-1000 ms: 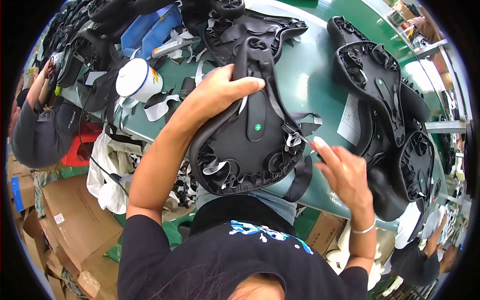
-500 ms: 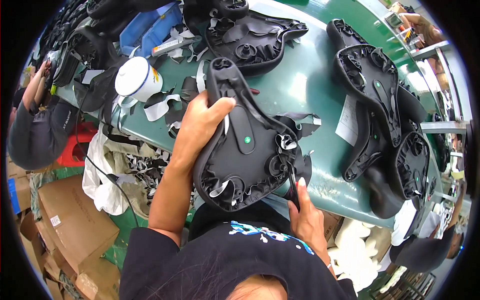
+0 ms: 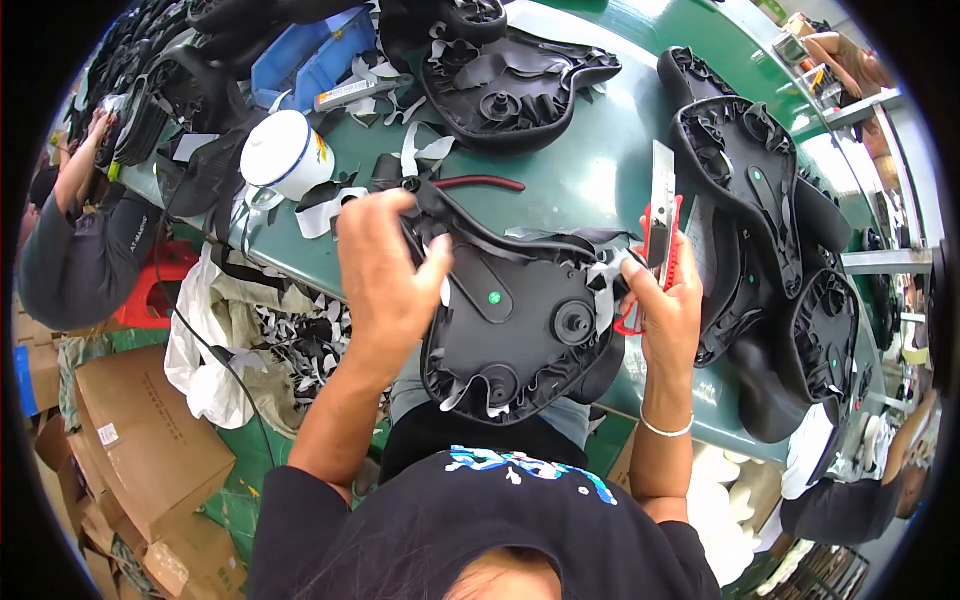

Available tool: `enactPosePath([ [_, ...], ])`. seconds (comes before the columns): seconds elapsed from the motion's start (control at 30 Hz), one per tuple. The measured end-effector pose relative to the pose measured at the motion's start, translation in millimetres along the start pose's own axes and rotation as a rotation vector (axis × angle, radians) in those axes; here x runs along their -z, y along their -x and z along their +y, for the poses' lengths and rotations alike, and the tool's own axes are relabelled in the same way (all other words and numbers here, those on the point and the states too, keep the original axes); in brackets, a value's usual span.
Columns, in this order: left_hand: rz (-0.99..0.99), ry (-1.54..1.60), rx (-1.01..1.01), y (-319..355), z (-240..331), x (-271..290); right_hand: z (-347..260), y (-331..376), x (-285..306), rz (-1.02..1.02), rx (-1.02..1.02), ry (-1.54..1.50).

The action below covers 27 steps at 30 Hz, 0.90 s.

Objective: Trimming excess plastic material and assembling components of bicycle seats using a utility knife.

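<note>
A black bicycle-type saddle [image 3: 480,350] lies upside down in front of me, its narrow end pointing away. Its underside shows a plastic base with a green dot, round fittings and gathered cover material round the rim. Over the narrow end is my left hand [image 3: 383,275], slightly blurred, fingers apart and nothing seen in them. At the saddle's right edge, my right hand [image 3: 668,315] grips a red utility knife [image 3: 657,230], its blade extended and pointing away from me. The thumb of that hand lies by a loose strip of cover at the rim. Another red loop shows below the thumb.
Further saddles lie at the back [image 3: 510,85] and right [image 3: 745,180] of the green table [image 3: 585,185]. A red tool handle [image 3: 485,182], a white lidded mug [image 3: 287,155], blue bins [image 3: 310,60] and scraps are around. Other people stand left and right; cardboard boxes [image 3: 150,430] are at lower left.
My left hand has let go of the saddle's narrow end and lifted. My right hand has risen along the right edge, now with the knife pointing away. The saddle has turned slightly and shifted right.
</note>
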<state>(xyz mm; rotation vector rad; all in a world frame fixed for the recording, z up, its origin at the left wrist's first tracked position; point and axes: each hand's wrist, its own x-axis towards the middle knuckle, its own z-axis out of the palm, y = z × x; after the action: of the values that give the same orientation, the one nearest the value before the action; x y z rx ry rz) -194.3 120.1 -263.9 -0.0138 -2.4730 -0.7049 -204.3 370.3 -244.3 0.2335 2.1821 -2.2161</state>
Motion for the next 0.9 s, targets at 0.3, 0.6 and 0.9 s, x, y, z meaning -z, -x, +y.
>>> enactPosePath([
  [0.3,-0.578,0.310,-0.605,-10.4,54.4,-24.0,-1.7,25.9,48.9,-0.210,0.449,0.728],
  [0.6,-0.448,0.019,-0.422,-6.3,71.6,-37.5,-7.4,51.2,54.2,-0.153,0.275,0.721],
  [0.9,-0.664,0.422,-0.317,-4.7,59.4,-23.6,-21.3,36.8,39.4,-0.431,0.600,1.318],
])
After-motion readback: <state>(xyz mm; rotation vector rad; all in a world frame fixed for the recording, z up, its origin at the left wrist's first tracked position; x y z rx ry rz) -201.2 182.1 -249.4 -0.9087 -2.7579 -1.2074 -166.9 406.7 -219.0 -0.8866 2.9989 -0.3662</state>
